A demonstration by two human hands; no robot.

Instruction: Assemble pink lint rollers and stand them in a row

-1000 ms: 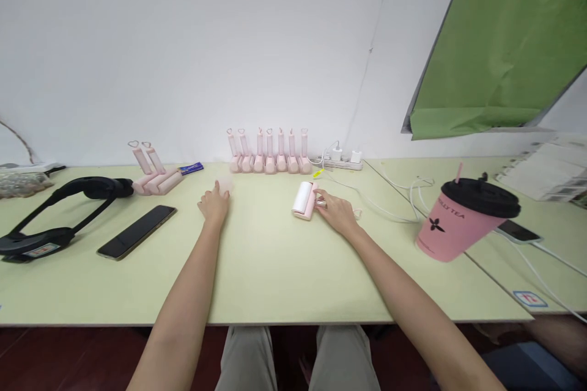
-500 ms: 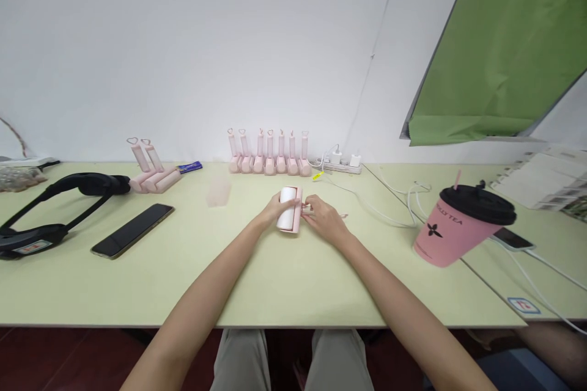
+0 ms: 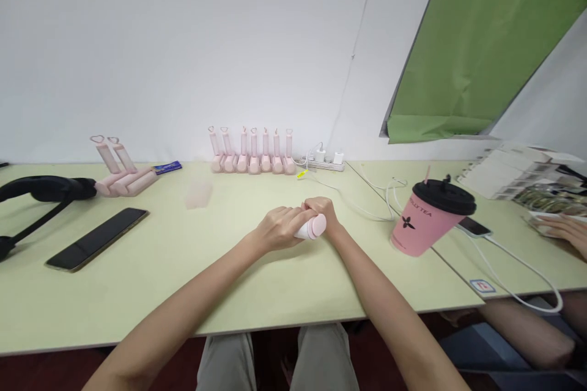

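Note:
A pink and white lint roller (image 3: 312, 228) is held low over the table, its round pink end turned toward me. My left hand (image 3: 283, 226) wraps around the roller from the left. On the other side my right hand (image 3: 323, 211) is closed against it; its fingertips and the handle are hidden. Behind my hands stands a row of several matching pink lint rollers (image 3: 254, 162) with upright handles. Two or so more lint rollers (image 3: 132, 182) with heart-shaped loops are at the left.
A black phone (image 3: 97, 238) and black headgear (image 3: 50, 189) lie left. Near the wall are a blue packet (image 3: 167, 167) and a power strip (image 3: 325, 165). A pink cup (image 3: 424, 220) stands right, beside cables and another phone (image 3: 474, 227). Another person's hand (image 3: 566, 230) is far right.
The lint roller has turned, so its round end now faces me rather than its long white side. My right hand has closed in against it. The view has shifted right.

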